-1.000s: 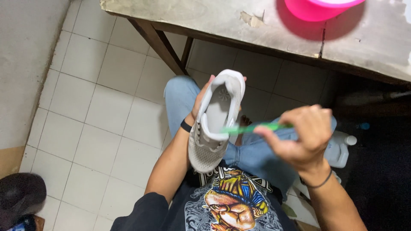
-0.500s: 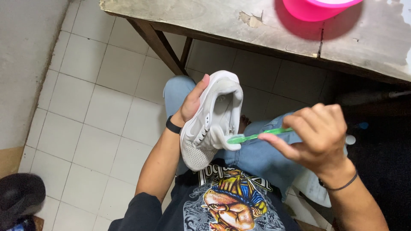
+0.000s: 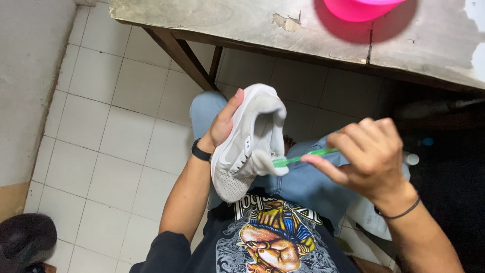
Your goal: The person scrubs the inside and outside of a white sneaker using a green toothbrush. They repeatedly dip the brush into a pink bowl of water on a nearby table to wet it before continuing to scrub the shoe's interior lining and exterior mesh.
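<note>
Here, mid-frame: a pale grey-white sneaker (image 3: 247, 141), held up over the lap with its toe pointing to the lower part of the frame and its opening turned toward the right. Left hand (image 3: 222, 124) wrapped around the shoe's back and side, thumb lying up along the heel, fingers hidden behind the upper, so a firm clasp on the shoe. Right hand (image 3: 369, 156), right of centre, closed in a pinch on a green toothbrush (image 3: 303, 156), bristle end touching the shoe's inner edge near the tongue.

Probably light and easy to carry one-handed; soft, yielding mesh upper, stiffer rubbery sole, nothing fragile. Best taken around the heel and sole, where the shape holds; squeezing the upper would likely collapse it. Toothbrush thin, rigid, light, possibly slick if wet.

Few packages or signs: a bright pink round tub (image 3: 361, 7) at the top edge on a worn wooden table (image 3: 202, 15); a white bottle-like object (image 3: 411, 159) behind the right hand, kind unclear; a colourful printed figure on the dark shirt (image 3: 273, 242), lower centre.
</note>
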